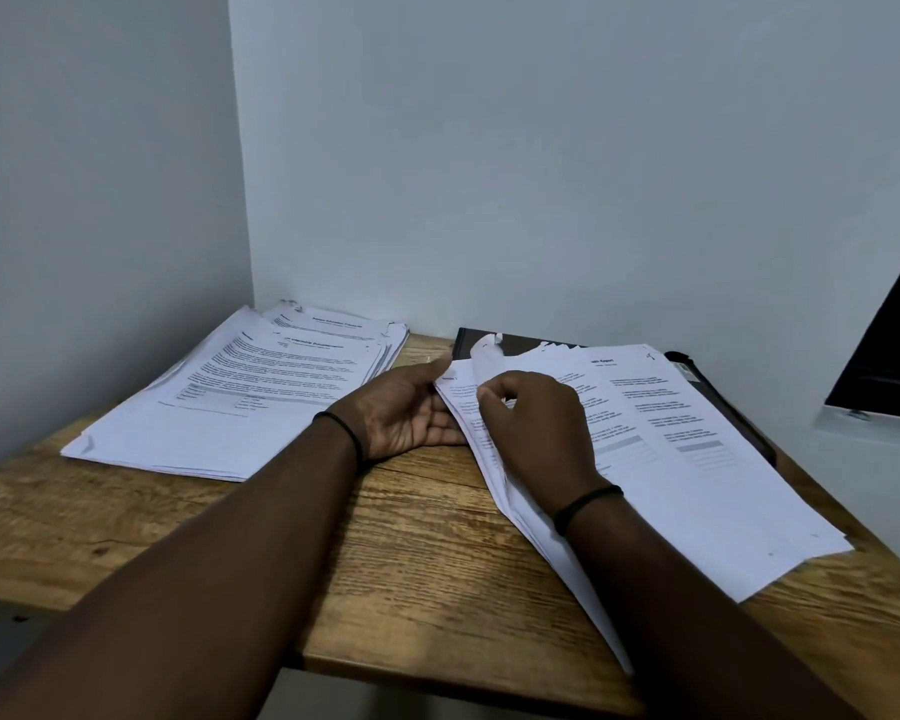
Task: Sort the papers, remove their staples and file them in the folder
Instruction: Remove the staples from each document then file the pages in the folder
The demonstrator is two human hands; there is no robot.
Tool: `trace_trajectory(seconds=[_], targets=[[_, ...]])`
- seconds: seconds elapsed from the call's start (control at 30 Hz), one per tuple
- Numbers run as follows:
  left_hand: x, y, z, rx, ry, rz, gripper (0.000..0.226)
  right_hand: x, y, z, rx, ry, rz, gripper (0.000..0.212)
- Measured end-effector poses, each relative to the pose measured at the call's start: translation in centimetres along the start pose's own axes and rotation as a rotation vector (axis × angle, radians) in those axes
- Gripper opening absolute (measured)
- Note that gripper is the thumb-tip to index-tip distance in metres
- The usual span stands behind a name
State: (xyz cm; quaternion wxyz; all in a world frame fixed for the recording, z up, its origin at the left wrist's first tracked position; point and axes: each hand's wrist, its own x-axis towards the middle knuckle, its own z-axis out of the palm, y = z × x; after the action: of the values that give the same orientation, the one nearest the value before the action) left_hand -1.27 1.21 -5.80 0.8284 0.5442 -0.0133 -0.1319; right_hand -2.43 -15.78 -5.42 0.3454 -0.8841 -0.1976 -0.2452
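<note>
My right hand [536, 428] pinches the top sheet's corner [484, 366]; left hand [406, 413] lies spread beneath the stapled stack [645, 449]. Risk: pulling tears the corner at the staple.

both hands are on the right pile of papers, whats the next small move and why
Probably lift the pinched top sheets clear of the right pile. The right hand pinches their raised left edge, while the left hand has its fingers tucked under that edge. The dark folder lies beneath the pile, and the left pile sits apart.
</note>
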Motion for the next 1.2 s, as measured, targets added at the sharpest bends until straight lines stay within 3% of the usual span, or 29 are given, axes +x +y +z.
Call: trace_trajectory(seconds=[0.17, 0.27, 0.47, 0.63, 0.8, 0.97, 1.2], targets=[[0.03, -0.12, -0.21, -0.025, 0.058, 0.004, 0.032, -0.06, 0.04, -0.45, 0.001, -0.022, -0.02, 0.017], [0.03, -0.16, -0.09, -0.015, 0.072, 0.007, 0.033, -0.39, -0.28, -0.44, 0.016, -0.041, -0.053, 0.016], [-0.02, -0.23, 0.3, 0.004, 0.091, 0.016, 0.041, -0.29, -0.63, -0.98, 0.132, -0.036, 0.014, 0.035], [0.26, -0.29, 0.01, -0.007, 0.067, 0.021, 0.068, -0.29, -0.16, -0.39, 0.12, -0.057, 0.023, 0.014], [0.24, -0.25, 0.02, -0.014, 0.067, 0.016, 0.056, -0.31, -0.32, -0.51, -0.023, -0.145, -0.024, 0.024], [0.27, -0.26, 0.06, -0.023, 0.055, 0.025, 0.055, -0.16, -0.29, -0.69, -0.123, -0.127, -0.043, 0.031], [0.46, -0.33, -0.22, -0.021, 0.084, 0.012, 0.048, -0.09, -0.21, -1.02, 0.155, 0.018, 0.075, 0.021]])
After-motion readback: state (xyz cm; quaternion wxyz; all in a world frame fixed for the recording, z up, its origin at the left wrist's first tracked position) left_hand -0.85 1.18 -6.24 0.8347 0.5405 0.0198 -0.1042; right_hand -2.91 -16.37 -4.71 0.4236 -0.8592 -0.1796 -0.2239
